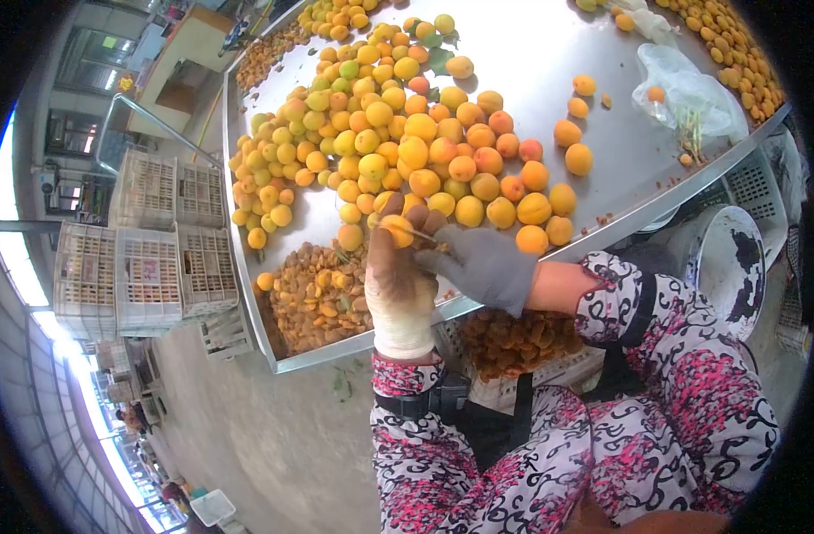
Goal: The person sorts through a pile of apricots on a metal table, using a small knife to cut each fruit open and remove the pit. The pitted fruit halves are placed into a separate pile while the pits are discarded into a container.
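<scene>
My left hand (393, 271), in a stained white glove, is closed around a yellow-orange apricot (396, 233) over the near edge of the metal table. My right hand (482, 265), gloved in grey, is closed beside it on a thin, narrow tool (422, 235) whose tip reaches the fruit. I cannot make out the kind of tool. Just beyond both hands lies a large heap of whole apricots (371, 142). Left of my left hand is a pile of brownish pits or fruit pieces (313, 303) in the table's corner.
Raised rims edge the metal table (514, 53). A clear plastic bag (687, 93) and more small fruit (727, 53) lie at the right. Below the edge stands a crate of brown pieces (518, 343). A white basin (732, 267) is at right; stacked crates (149, 276) stand left.
</scene>
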`<state>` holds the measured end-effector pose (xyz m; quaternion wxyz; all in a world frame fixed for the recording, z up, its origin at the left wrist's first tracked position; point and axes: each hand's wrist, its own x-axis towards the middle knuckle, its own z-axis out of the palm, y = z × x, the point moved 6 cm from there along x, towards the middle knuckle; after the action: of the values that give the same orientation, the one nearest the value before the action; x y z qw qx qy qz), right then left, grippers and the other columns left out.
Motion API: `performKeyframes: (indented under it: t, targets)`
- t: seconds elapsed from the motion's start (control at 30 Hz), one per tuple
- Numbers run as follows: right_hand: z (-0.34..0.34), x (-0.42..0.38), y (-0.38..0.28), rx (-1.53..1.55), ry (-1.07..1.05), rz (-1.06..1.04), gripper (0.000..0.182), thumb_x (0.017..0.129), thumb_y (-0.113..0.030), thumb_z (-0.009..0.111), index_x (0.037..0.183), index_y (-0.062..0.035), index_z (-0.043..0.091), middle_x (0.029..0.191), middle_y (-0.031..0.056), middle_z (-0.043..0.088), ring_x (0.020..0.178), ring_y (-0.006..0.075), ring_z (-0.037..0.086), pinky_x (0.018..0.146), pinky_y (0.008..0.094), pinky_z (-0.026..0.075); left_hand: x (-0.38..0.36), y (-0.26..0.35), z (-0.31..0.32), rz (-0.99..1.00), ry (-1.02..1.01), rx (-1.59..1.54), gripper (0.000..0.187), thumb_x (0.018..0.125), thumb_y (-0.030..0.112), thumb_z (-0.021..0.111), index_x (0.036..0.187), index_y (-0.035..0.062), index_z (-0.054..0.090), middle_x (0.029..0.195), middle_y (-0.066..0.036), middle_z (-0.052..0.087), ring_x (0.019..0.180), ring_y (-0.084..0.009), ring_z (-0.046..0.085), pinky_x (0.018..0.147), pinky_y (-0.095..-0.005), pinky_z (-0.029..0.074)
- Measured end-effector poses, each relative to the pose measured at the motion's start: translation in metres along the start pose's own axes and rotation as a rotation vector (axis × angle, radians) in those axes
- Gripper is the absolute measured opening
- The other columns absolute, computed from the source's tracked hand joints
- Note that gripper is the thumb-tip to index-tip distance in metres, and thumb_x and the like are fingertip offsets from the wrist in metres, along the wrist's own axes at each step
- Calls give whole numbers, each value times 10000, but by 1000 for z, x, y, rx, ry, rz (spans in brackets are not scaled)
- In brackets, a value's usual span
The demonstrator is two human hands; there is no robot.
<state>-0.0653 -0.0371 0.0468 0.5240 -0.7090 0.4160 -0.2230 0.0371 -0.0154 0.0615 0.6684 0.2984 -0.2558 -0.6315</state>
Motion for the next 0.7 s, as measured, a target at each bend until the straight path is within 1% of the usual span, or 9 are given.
performKeyframes:
  t: [0.1, 0.2, 0.23, 0.27, 0.33, 0.4, 0.47, 0.57, 0.7]
  targets:
    - [14, 2, 2, -169, 19, -123, 431, 911, -418, 437, 1044, -18, 526, 783, 233, 607, 716, 388, 597, 633, 465, 456, 5, -7, -11, -112, 202, -57, 443, 898, 302, 535, 1224, 11, 466, 1114, -104, 570, 1014, -225, 557, 840, -303, 471]
    - [20, 3, 8, -54, 2, -90, 398, 914, -404, 433, 1022, -36, 537, 722, 214, 596, 680, 376, 595, 617, 461, 458, 4, -1, -11, 9, 228, 315, 433, 875, 309, 570, 1182, 13, 492, 1057, -110, 582, 944, -248, 581, 851, -338, 464]
    - [23, 3, 6, -138, 120, -311, 389, 914, -399, 435, 997, -33, 537, 680, 198, 577, 662, 375, 588, 615, 456, 460, 3, -4, -12, 8, 229, 316, 433, 875, 309, 570, 1182, 13, 492, 1057, -110, 582, 944, -248, 581, 851, -338, 464]
    - [27, -1, 4, -222, 239, -533, 382, 914, -394, 436, 972, -31, 536, 638, 182, 559, 645, 374, 581, 614, 450, 462, 2, -7, -15, 22, 268, 228, 433, 870, 296, 574, 1179, 4, 490, 1080, -118, 578, 957, -253, 579, 873, -356, 453]
    - [28, 7, 6, -174, 254, -588, 378, 916, -397, 438, 933, -31, 531, 596, 144, 530, 588, 337, 571, 570, 426, 464, 1, -7, -18, 34, 305, 139, 434, 865, 283, 579, 1176, -5, 487, 1102, -127, 573, 970, -259, 576, 895, -374, 441]
    - [17, 9, 2, -129, 269, -644, 380, 918, -400, 440, 894, -31, 527, 555, 107, 502, 531, 300, 561, 526, 401, 466, 4, -14, -15, -133, 221, -216, 434, 848, 107, 529, 1248, -11, 410, 1165, -131, 523, 1094, -258, 522, 918, -358, 433]
    - [28, 10, 28, 683, -337, 318, 387, 929, -405, 431, 854, -35, 517, 537, 51, 471, 429, 196, 511, 408, 334, 421, 3, -13, -17, -123, 221, -188, 471, 813, 105, 550, 1247, -15, 411, 1175, -131, 520, 1104, -267, 513, 937, -372, 420]
    - [18, 10, 25, 713, -314, 304, 427, 918, -447, 438, 803, -41, 503, 537, 11, 438, 370, 116, 437, 338, 275, 358, 7, -15, -33, -104, 186, -148, 528, 763, 97, 573, 1251, -21, 407, 1186, -135, 512, 1126, -272, 496, 964, -381, 402]
    - [-14, 10, 11, 519, -178, 370, 479, 872, -505, 491, 828, -28, 520, 550, 18, 459, 382, 118, 443, 356, 259, 367, 7, -3, -25, -89, 164, -81, 558, 733, 82, 567, 1255, -25, 403, 1177, -149, 507, 1138, -273, 485, 985, -365, 386]
